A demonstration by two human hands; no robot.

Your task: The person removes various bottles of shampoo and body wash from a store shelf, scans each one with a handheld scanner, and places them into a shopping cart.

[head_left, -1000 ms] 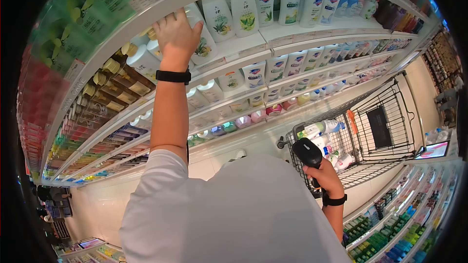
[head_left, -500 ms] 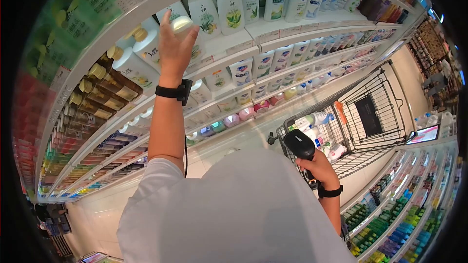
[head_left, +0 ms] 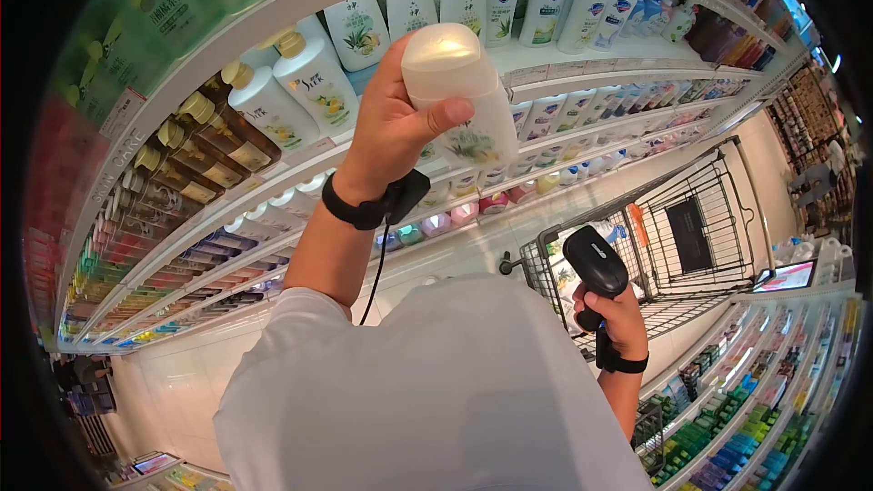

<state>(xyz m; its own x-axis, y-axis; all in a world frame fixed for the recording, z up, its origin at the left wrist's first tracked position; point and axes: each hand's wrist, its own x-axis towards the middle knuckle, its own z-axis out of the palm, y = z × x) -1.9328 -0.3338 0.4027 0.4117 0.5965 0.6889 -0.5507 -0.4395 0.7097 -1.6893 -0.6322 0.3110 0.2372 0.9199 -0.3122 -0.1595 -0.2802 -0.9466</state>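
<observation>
My left hand (head_left: 393, 127) grips a white bottle (head_left: 459, 95) with a green leaf label, held up in front of the store shelves (head_left: 546, 68) and clear of them. A black band with a dangling cable sits on that wrist. My right hand (head_left: 618, 318) holds a black barcode scanner (head_left: 596, 264) low at the right, its head tilted up toward the bottle. The scanner is in front of a wire shopping cart (head_left: 691, 236).
Long shelves of white, blue-capped and brown bottles (head_left: 227, 145) run from left to upper right. The cart holds several bottles at its near end. A second shelf row (head_left: 755, 400) of green and blue goods lies at the lower right. The pale floor aisle runs between.
My left hand has pulled the white bottle off the upper shelf and brought it down toward me. My right hand has raised the scanner slightly.
</observation>
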